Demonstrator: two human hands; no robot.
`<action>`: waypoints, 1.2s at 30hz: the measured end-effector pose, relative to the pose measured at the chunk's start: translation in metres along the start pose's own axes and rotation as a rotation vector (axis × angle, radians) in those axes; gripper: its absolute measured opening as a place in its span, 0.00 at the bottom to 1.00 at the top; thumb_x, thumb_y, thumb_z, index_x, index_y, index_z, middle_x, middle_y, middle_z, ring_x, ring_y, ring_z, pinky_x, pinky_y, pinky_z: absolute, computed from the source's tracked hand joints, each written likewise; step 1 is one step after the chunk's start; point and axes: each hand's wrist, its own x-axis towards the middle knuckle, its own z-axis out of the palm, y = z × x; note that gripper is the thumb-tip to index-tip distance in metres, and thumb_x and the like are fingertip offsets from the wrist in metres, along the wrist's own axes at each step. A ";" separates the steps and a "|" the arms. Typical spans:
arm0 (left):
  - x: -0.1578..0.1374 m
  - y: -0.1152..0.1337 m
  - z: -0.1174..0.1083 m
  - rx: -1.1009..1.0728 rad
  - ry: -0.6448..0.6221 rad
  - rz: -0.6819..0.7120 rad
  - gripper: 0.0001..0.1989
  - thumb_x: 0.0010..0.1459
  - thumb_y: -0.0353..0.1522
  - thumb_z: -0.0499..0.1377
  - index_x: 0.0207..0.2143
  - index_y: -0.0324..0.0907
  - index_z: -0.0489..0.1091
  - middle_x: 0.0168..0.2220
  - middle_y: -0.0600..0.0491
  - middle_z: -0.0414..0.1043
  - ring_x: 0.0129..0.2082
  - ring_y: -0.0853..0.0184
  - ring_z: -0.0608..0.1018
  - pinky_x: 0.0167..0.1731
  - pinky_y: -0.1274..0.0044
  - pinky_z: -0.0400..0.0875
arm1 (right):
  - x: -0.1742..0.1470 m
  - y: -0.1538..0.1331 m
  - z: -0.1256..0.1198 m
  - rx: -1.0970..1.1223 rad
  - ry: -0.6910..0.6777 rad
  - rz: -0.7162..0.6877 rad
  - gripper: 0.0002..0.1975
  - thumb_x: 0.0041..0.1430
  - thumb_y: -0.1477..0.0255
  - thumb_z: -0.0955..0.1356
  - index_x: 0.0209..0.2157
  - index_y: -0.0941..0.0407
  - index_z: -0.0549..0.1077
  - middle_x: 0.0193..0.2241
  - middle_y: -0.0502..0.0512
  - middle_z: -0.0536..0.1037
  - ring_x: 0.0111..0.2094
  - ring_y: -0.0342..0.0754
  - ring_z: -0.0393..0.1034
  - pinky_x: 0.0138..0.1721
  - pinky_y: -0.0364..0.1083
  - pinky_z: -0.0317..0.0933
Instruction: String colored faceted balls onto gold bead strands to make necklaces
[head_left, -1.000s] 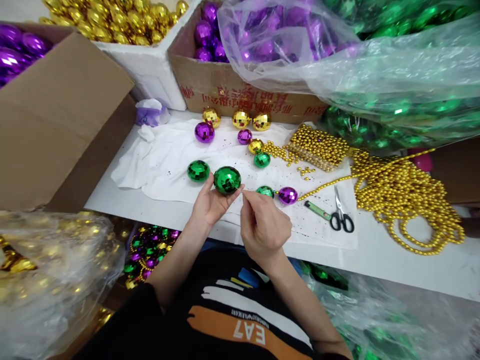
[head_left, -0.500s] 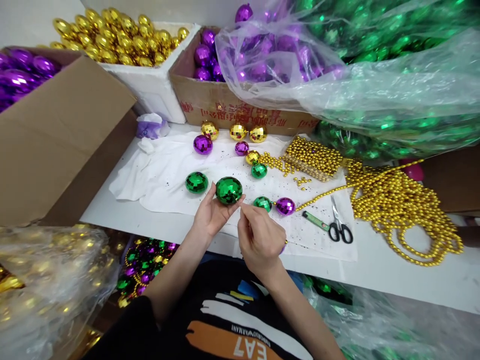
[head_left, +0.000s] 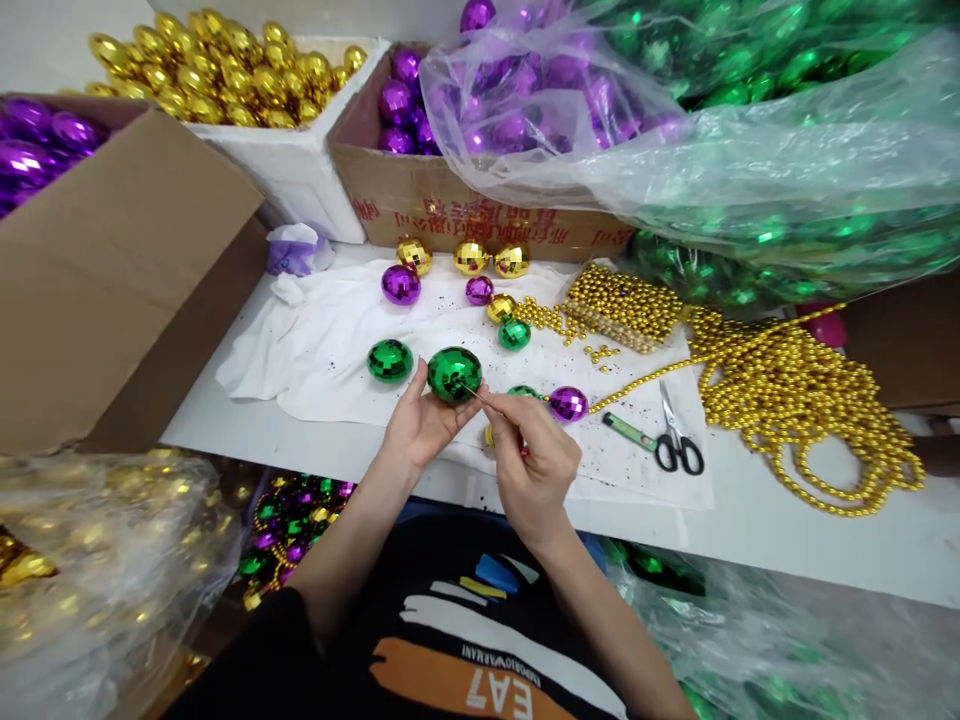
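Note:
A shiny green faceted ball [head_left: 454, 373] rests in the fingers of my left hand [head_left: 421, 428], held above the white cloth [head_left: 322, 385]. My right hand [head_left: 534, 455] pinches a thin, pale strand [head_left: 474, 393] whose tip meets the ball's lower right side; whether it is string or wire I cannot tell. Another green ball [head_left: 390, 361] lies to the left of my left hand. Just past my right knuckles, a partly hidden green ball sits beside a purple ball [head_left: 569, 403], from which a gold bead strand runs right.
Black-handled scissors [head_left: 679, 440] and a green cutter [head_left: 628, 432] lie at right, near piled gold bead strands [head_left: 810, 410]. A bag of loose gold beads [head_left: 622, 305] lies behind. Boxes of gold balls [head_left: 247, 80] and purple balls [head_left: 397, 105] line the back; a cardboard box [head_left: 135, 270] stands left.
My right hand has shifted slightly right and turned, baring more of the thin strand at the green ball. My left hand still holds the ball. The whole view has shifted slightly.

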 end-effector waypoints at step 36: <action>0.002 -0.004 -0.003 -0.031 0.000 -0.019 0.29 0.68 0.47 0.47 0.58 0.32 0.65 0.39 0.41 0.79 0.40 0.59 0.81 0.50 0.66 0.75 | 0.003 0.002 0.005 -0.327 -0.019 -0.159 0.07 0.65 0.80 0.63 0.38 0.59 0.73 0.29 0.56 0.79 0.32 0.44 0.74 0.33 0.42 0.66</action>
